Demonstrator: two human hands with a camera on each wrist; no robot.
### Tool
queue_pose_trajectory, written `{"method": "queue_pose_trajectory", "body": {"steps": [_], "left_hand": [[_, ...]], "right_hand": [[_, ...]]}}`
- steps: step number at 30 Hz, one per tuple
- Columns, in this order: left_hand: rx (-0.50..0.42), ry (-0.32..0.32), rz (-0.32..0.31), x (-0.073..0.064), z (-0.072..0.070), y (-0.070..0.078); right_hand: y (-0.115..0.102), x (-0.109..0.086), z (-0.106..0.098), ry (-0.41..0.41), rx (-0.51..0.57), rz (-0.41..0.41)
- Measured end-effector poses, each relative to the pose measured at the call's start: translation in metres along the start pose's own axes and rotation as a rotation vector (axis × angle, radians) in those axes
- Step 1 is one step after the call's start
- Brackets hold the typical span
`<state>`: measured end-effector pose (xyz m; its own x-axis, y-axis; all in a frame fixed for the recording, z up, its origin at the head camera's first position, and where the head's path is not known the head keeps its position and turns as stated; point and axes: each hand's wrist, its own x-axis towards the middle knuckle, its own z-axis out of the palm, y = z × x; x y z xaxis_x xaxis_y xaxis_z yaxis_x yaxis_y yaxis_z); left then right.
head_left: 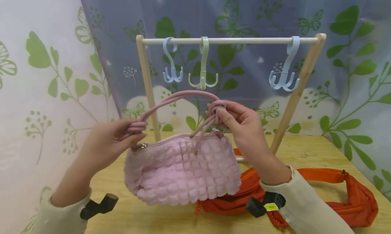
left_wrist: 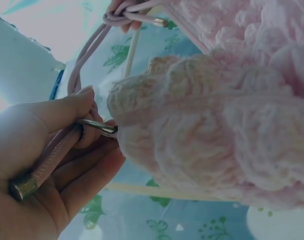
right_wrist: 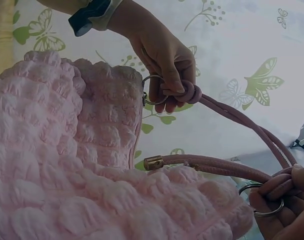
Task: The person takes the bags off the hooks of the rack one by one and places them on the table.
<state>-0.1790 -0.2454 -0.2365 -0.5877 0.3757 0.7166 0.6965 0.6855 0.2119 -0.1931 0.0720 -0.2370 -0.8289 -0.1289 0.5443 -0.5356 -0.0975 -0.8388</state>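
A pink puffy handbag (head_left: 183, 173) hangs between my two hands, its double cord handle (head_left: 186, 93) arching over the zipped top. My left hand (head_left: 107, 142) pinches the handle's left end, beside the metal ring (left_wrist: 97, 125) that joins it to the bag. At the other end, my right hand (head_left: 244, 125) grips the handle's knot (head_left: 217, 106) between thumb and fingers. Metal-tipped cord ends (right_wrist: 154, 162) trail from the knots. In the right wrist view both hands show, with the left one (right_wrist: 169, 65) at the far end of the bag.
Behind the bag stands a rack with a white rail (head_left: 244, 40) and wooden posts (head_left: 297, 91). A blue hook (head_left: 172, 64), a green hook (head_left: 203, 64) and another blue hook (head_left: 285, 71) hang from it. An orange-red bag (head_left: 360, 203) lies on the wooden table (head_left: 122, 213) at right.
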Motion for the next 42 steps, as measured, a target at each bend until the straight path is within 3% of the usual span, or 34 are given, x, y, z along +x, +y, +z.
{"method": "queue_pose_trajectory", "body": {"steps": [9, 14, 20, 25, 30, 34, 38, 42], "left_hand": [[-0.011, -0.065, -0.036, 0.001, -0.021, -0.009], [-0.011, -0.111, -0.086, -0.002, -0.034, -0.016], [0.011, -0.170, -0.236, -0.012, -0.050, -0.026], [0.004, -0.263, -0.338, -0.021, -0.064, -0.037], [-0.034, -0.372, -0.434, -0.028, -0.068, -0.045], [-0.160, -0.430, -0.434, -0.037, -0.064, -0.056], [-0.350, -0.482, -0.337, -0.045, -0.053, -0.070], [-0.409, -0.512, -0.315, -0.049, -0.040, -0.080]], "right_hand": [[0.000, -0.004, 0.007, -0.069, -0.015, -0.057], [-0.002, -0.007, 0.012, -0.129, -0.006, -0.067], [-0.002, -0.011, 0.022, -0.182, -0.002, -0.060], [-0.003, -0.016, 0.031, -0.228, 0.035, -0.007], [0.002, -0.022, 0.040, -0.252, 0.077, 0.038], [0.012, -0.027, 0.048, -0.271, 0.081, 0.083], [0.025, -0.031, 0.051, -0.295, 0.093, 0.113], [0.040, -0.033, 0.053, -0.310, 0.091, 0.157]]}}
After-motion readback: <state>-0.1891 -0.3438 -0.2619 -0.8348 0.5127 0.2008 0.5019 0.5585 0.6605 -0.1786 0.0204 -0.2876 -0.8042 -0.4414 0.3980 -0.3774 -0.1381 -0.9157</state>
